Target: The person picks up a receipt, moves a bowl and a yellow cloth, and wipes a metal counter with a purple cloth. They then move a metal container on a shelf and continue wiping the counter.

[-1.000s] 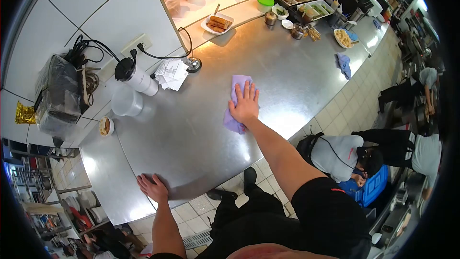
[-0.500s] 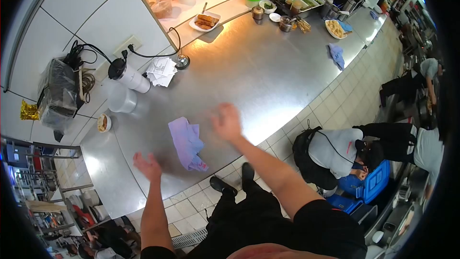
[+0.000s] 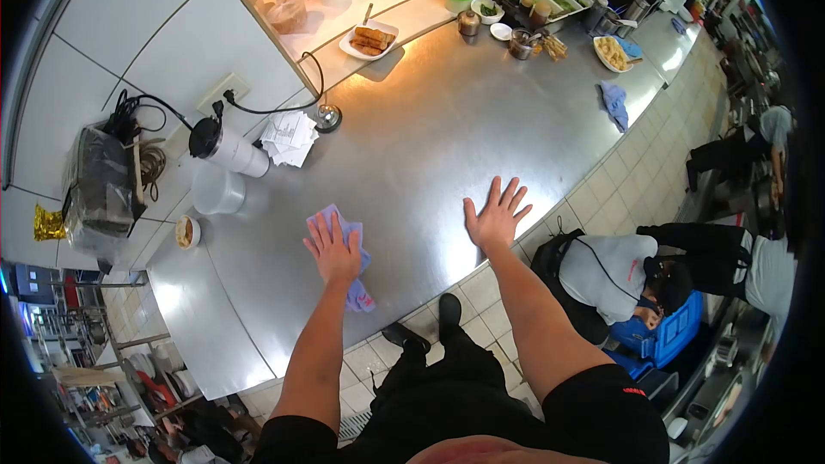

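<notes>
A crumpled lavender cloth [image 3: 359,295] lies on the stainless steel counter [image 3: 404,133]. My left hand [image 3: 333,251] is flat over it, fingers spread, covering its middle; its upper edge and lower end still show. Close to the counter's front edge, my right hand [image 3: 497,222] is laid out with its fingers fanned, palm down over bare metal. Nothing is held in it.
Along the wall are a tumbler [image 3: 228,146], paper slips [image 3: 290,135], a clear tub [image 3: 217,187] and a small bowl [image 3: 187,232]. Fried rolls [image 3: 371,39] sit on a dish at the back. A bent-over person [image 3: 606,275] is at a blue bin [image 3: 675,326] on the right.
My left hand has moved right and up onto the cloth. My right hand has shifted right, away from the cloth, and its blurred fingers are now spread.
</notes>
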`<action>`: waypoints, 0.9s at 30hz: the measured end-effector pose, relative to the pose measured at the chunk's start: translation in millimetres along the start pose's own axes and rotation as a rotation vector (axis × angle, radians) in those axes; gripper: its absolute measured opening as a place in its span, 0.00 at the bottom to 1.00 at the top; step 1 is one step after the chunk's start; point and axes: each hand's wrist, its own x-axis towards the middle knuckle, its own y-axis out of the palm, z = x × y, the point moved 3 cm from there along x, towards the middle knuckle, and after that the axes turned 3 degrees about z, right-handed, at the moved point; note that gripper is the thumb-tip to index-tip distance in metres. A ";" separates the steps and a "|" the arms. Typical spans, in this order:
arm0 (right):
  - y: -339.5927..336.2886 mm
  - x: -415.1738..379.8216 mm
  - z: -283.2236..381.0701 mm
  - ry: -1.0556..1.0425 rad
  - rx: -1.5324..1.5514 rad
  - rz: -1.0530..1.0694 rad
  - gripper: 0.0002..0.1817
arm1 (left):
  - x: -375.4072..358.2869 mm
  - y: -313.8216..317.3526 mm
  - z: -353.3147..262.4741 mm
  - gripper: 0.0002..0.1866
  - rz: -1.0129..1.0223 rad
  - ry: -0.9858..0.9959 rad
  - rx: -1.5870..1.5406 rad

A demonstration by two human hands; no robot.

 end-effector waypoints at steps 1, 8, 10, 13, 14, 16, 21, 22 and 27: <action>1.0 -0.4 0.4 0.000 0.001 -0.003 0.50 | 2.9 -0.9 -0.6 0.36 -0.005 0.015 0.022; -3.1 0.6 5.4 0.014 -0.010 0.019 0.51 | 35.5 4.7 6.5 0.31 -0.022 0.112 -0.064; -2.9 0.4 6.0 0.019 -0.011 0.022 0.51 | 42.2 0.2 4.0 0.31 -0.040 0.126 -0.074; -1.8 0.6 6.7 0.022 -0.020 0.023 0.51 | 52.9 -4.6 1.1 0.31 -0.068 0.151 -0.084; -3.1 0.7 7.4 0.026 -0.028 0.031 0.51 | 55.8 -5.6 0.3 0.32 -0.077 0.158 -0.088; -3.3 1.1 7.8 0.022 -0.032 0.030 0.51 | 61.6 -7.8 -0.9 0.32 -0.074 0.158 -0.092; -3.6 2.6 8.8 0.020 -0.052 0.023 0.51 | 80.9 -6.9 -3.8 0.36 -0.061 0.154 -0.049; -2.6 2.8 8.4 0.018 -0.050 0.018 0.51 | 84.2 -7.1 -4.4 0.37 -0.049 0.146 -0.026; -2.2 -0.3 6.9 0.021 -0.043 0.014 0.51 | 89.5 -9.7 -4.5 0.42 0.005 0.126 -0.007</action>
